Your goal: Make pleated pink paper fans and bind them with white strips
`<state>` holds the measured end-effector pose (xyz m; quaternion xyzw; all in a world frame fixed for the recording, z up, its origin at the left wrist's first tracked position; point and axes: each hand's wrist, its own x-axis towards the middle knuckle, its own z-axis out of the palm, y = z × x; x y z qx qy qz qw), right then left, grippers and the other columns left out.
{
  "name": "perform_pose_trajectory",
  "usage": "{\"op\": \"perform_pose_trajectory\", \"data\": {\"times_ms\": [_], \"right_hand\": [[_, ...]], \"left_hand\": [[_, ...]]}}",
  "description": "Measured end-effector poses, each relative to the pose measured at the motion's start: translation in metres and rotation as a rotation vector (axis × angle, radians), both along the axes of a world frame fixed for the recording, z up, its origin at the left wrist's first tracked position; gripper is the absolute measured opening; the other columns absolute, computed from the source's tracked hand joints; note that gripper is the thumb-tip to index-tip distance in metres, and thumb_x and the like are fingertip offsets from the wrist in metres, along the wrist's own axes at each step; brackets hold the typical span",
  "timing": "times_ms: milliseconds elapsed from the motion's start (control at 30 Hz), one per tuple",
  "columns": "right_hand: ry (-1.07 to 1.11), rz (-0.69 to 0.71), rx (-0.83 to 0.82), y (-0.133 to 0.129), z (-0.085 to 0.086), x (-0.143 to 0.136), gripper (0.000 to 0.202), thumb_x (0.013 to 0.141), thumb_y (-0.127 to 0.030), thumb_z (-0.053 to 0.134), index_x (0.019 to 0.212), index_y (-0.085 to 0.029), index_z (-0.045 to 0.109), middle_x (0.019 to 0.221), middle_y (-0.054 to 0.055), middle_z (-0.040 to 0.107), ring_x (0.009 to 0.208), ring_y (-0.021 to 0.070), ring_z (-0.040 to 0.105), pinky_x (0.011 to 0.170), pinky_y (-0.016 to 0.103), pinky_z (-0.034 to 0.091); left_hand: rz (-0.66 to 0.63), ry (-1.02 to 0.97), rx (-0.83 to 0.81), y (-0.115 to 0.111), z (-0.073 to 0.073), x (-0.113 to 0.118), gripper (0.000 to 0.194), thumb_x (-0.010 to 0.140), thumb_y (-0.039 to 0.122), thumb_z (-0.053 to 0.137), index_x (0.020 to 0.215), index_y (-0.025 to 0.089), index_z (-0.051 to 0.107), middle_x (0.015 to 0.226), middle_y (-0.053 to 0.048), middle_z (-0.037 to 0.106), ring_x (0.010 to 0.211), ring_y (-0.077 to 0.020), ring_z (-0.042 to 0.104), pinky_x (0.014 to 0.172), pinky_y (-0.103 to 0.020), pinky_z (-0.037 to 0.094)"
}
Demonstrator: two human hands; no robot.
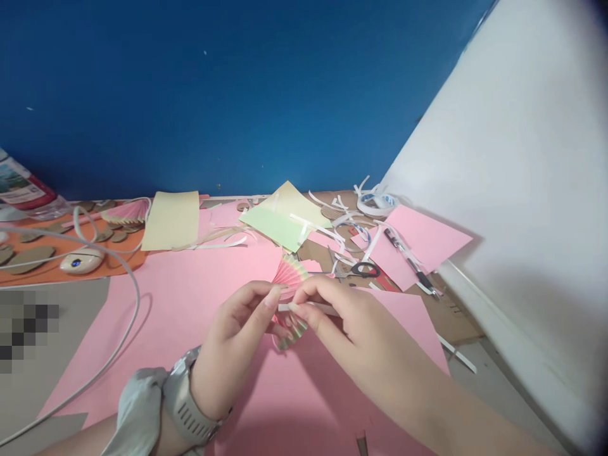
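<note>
Above a large sheet of pink paper [190, 278], my left hand [247, 316] is closed on a pleated paper fan [289, 273], pink with a pale green and yellow edge. The fan's folds spread out both above and below my fingers. My right hand [335, 310] comes in from the right, thumb and forefinger pinching a narrow white strip [284, 307] that lies across the fan's middle. My fingers hide part of the fan and the strip.
Behind my right hand lie scissors [358, 272], a pen [411, 263], a tape roll [377, 201] and curled white strips. Yellow-green paper [285, 218] lies at the back. To the left are a white cable [135, 304], another folded fan [128, 213] and a bottle [28, 187].
</note>
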<state>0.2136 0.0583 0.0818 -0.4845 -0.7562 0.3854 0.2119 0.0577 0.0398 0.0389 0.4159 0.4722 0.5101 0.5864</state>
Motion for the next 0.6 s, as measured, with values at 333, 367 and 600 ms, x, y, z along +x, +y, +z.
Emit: {"op": "perform_pose_trajectory", "data": {"times_ms": [333, 367, 600], "right_hand": [[-0.296, -0.029, 0.217, 0.009, -0.002, -0.02, 0.014, 0.091, -0.02, 0.041, 0.081, -0.021, 0.051, 0.066, -0.002, 0.062, 0.054, 0.0131, 0.057, 0.045, 0.022, 0.032], [-0.322, -0.022, 0.231, 0.009, -0.002, -0.02, 0.015, 0.091, -0.02, 0.041, 0.08, -0.021, 0.051, 0.065, -0.002, 0.061, 0.054, 0.0133, 0.057, 0.045, 0.022, 0.032], [-0.665, -0.002, 0.508, 0.001, 0.005, -0.01, 0.016, 0.075, -0.005, 0.047, 0.073, -0.02, 0.047, 0.058, 0.0, 0.055, 0.044, 0.0154, 0.051, 0.04, 0.024, 0.02]], "left_hand": [[0.032, -0.155, -0.129, 0.012, 0.001, -0.009, 0.023, 0.08, 0.037, 0.06, 0.082, 0.014, 0.063, 0.071, -0.001, 0.061, 0.062, -0.0096, 0.058, 0.058, -0.021, 0.053], [0.032, -0.16, -0.15, 0.013, 0.0, -0.01, 0.024, 0.079, 0.038, 0.061, 0.081, 0.014, 0.063, 0.069, -0.001, 0.06, 0.06, -0.0088, 0.057, 0.058, -0.02, 0.053], [0.031, 0.009, -0.088, 0.019, -0.006, -0.014, 0.024, 0.08, 0.038, 0.061, 0.083, 0.015, 0.064, 0.07, -0.001, 0.06, 0.064, -0.0099, 0.057, 0.059, -0.02, 0.054]]}}
